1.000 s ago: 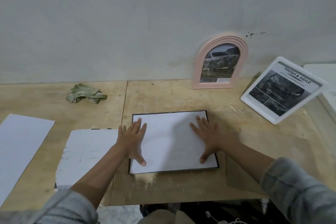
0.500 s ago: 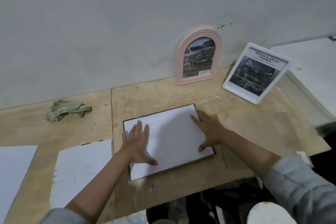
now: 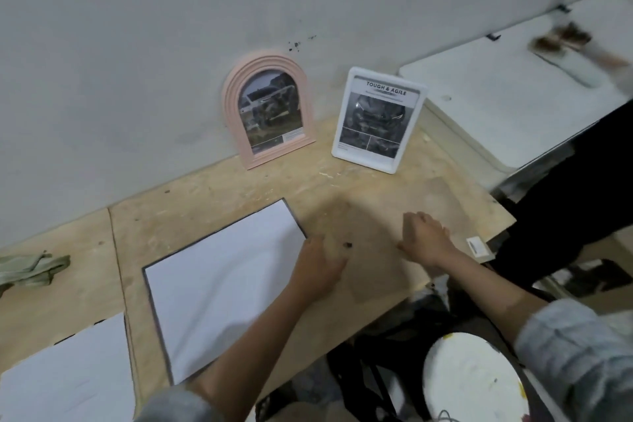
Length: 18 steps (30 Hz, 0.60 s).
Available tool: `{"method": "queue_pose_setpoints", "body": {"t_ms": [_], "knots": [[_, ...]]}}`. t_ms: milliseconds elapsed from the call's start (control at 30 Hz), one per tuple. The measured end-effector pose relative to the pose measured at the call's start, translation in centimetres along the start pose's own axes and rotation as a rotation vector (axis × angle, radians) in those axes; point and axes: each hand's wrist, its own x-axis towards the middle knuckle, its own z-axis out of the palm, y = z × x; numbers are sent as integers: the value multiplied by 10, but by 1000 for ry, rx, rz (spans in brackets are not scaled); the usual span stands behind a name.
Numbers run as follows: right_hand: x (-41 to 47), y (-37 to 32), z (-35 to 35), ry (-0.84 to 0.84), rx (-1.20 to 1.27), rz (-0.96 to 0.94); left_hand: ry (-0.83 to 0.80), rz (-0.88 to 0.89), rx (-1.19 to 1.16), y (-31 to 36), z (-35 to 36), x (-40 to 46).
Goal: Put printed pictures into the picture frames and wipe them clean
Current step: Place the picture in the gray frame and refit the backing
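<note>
A dark-rimmed picture frame (image 3: 156, 305) lies flat on the plywood table (image 3: 376, 188), covered by a white sheet (image 3: 222, 284). My left hand (image 3: 318, 267) rests at the frame's right edge, its fingers touching the rim near the far right corner. Off the frame, my right hand (image 3: 424, 236) sits on bare wood to the right with its fingers loosely curled and holding nothing. A crumpled green cloth (image 3: 30, 269) lies at the far left.
A pink arched frame (image 3: 270, 110) and a white frame (image 3: 378, 116), both holding pictures, lean on the wall. Another white sheet (image 3: 68, 380) lies at lower left. A white table (image 3: 496, 96) adjoins on the right, where a person in dark clothes (image 3: 565, 199) stands.
My view swung to the right. My right hand left the sheet and moved right onto bare wood. My left hand slid across the sheet to the frame's right edge.
</note>
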Motion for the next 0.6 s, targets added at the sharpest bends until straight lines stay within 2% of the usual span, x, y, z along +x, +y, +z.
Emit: {"method": "queue_pose_setpoints", "body": {"t_ms": [133,300,367,500,600], "knots": [[8,47,-10,40,58,212,-63,-77,-83,33,29,14],[17,84,-12,50,87,307,-152,-167,64,51,56,28],[17,91,-12,47,126,298,-109,-186,67,56,62,30],[16,93,-8,108,153,237,53,-344,-170,55,74,37],[13,90,-6,142,230,267,171,-415,-280,51,79,46]]}}
